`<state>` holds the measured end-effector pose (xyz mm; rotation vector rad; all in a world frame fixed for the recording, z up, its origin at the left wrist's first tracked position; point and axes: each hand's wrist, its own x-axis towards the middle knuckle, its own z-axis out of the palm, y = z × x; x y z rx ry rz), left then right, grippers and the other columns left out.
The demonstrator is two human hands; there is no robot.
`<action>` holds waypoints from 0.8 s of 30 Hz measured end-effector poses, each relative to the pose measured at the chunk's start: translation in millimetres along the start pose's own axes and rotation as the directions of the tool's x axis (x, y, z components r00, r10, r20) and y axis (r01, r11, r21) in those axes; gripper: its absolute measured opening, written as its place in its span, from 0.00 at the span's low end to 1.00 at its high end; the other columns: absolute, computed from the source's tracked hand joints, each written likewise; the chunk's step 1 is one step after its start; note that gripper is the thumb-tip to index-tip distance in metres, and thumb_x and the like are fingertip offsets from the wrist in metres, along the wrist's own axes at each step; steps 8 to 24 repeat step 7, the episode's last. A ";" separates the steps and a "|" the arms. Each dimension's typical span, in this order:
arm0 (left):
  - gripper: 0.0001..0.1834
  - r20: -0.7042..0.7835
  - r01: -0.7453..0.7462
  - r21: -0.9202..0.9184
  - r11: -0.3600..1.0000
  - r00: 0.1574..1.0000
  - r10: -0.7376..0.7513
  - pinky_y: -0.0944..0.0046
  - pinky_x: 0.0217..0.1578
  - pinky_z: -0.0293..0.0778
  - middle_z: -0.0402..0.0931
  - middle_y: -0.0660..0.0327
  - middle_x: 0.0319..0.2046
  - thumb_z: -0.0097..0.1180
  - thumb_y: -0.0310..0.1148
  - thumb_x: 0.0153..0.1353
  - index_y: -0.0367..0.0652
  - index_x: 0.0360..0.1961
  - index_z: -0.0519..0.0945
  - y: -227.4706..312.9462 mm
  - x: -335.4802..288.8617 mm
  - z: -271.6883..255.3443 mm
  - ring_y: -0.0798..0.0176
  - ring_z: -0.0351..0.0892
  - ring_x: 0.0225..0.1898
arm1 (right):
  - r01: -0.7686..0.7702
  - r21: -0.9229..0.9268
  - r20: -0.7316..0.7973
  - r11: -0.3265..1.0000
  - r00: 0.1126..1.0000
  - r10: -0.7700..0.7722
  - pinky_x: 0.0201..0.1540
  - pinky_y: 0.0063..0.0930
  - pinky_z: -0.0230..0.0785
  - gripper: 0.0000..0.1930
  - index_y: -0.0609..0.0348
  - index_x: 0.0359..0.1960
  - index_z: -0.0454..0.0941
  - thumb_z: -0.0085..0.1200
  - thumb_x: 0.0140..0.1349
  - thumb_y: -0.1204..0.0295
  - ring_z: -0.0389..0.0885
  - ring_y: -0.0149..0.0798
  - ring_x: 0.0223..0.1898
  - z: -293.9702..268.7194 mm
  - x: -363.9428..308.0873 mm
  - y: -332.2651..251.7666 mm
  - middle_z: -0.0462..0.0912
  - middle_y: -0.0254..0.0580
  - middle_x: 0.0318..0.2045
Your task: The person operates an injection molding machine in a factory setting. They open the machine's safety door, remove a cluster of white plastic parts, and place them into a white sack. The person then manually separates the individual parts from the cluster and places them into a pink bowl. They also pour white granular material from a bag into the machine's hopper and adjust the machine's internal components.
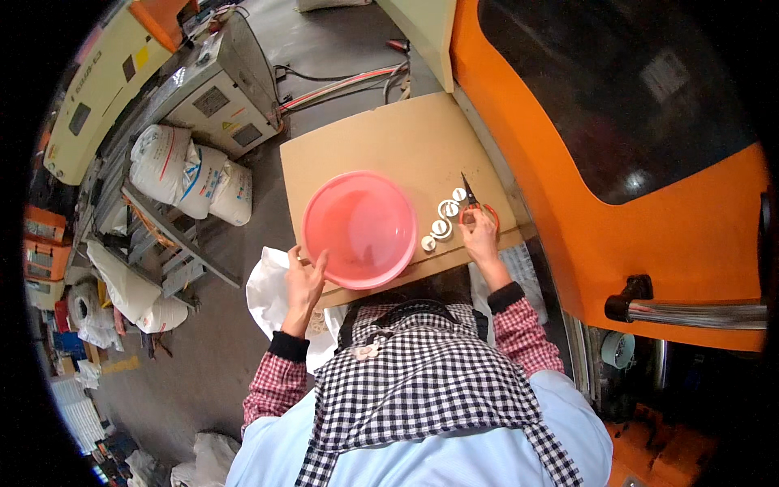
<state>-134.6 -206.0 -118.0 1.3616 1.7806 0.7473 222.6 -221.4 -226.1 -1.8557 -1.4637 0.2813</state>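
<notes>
A pink round basin [369, 280] stands on a cardboard-covered table [389, 130]. At its near left rim is my left hand [304, 282], thumb and fingers apart, holding nothing; whether it touches the rim I cannot tell. Black-bladed scissors [470, 197] with orange-red handles point away from me, right of the basin. My right hand [481, 237] has its fingers closed over the scissors' handles. Between basin and scissors, several white round pieces [439, 228] lie in a slanting row, with curved white parts beside some of them. The basin's inside shows no distinct contents.
An orange machine [552, 211] with a dark window and metal handle [690, 313] rises close on the right. White bags [279, 284] hang by the table's near edge. To the left are stuffed sacks [195, 174], a metal frame [182, 235] and a grey cabinet [231, 93]. Cables [345, 84] cross the floor behind.
</notes>
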 end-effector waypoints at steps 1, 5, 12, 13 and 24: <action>0.36 -0.043 -0.069 0.082 0.994 0.996 0.072 0.62 0.31 0.74 0.73 0.43 0.40 0.61 0.45 0.52 0.30 0.53 0.61 -12.5 4.8 -1.2 0.56 0.78 0.33 | -0.026 -0.022 0.029 0.999 0.999 0.026 0.35 0.33 0.70 0.12 0.64 0.36 0.73 0.58 0.48 0.76 0.79 0.44 0.30 3.7 4.0 -0.7 0.78 0.49 0.29; 0.39 -0.173 -0.261 0.293 0.920 0.932 0.320 0.61 0.34 0.73 0.59 0.43 0.54 0.60 0.47 0.53 0.31 0.56 0.59 4.8 -11.9 -10.0 0.53 0.75 0.37 | -0.126 0.031 0.138 0.992 0.983 0.120 0.43 0.36 0.67 0.16 0.62 0.38 0.74 0.60 0.47 0.69 0.75 0.49 0.39 15.7 21.5 -12.5 0.77 0.53 0.34; 0.40 -0.156 -0.295 0.352 0.888 0.917 0.367 0.60 0.36 0.74 0.61 0.44 0.54 0.59 0.46 0.54 0.32 0.59 0.56 15.7 -16.8 -9.6 0.52 0.74 0.41 | -0.200 0.032 0.224 0.979 0.956 0.188 0.49 0.36 0.65 0.19 0.61 0.41 0.74 0.61 0.47 0.66 0.74 0.50 0.45 21.1 30.1 -23.5 0.77 0.56 0.39; 0.40 -0.156 -0.295 0.352 0.888 0.917 0.367 0.60 0.36 0.74 0.61 0.44 0.54 0.59 0.46 0.54 0.32 0.59 0.56 15.7 -16.8 -9.6 0.52 0.74 0.41 | -0.200 0.032 0.224 0.979 0.956 0.188 0.49 0.36 0.65 0.19 0.61 0.41 0.74 0.61 0.47 0.66 0.74 0.50 0.45 21.1 30.1 -23.5 0.77 0.56 0.39; 0.40 -0.156 -0.295 0.352 0.888 0.917 0.367 0.60 0.36 0.74 0.61 0.44 0.54 0.59 0.46 0.54 0.32 0.59 0.56 15.7 -16.8 -9.6 0.52 0.74 0.41 | -0.200 0.032 0.224 0.979 0.956 0.188 0.49 0.36 0.65 0.19 0.61 0.41 0.74 0.61 0.47 0.66 0.74 0.50 0.45 21.1 30.1 -23.5 0.77 0.56 0.39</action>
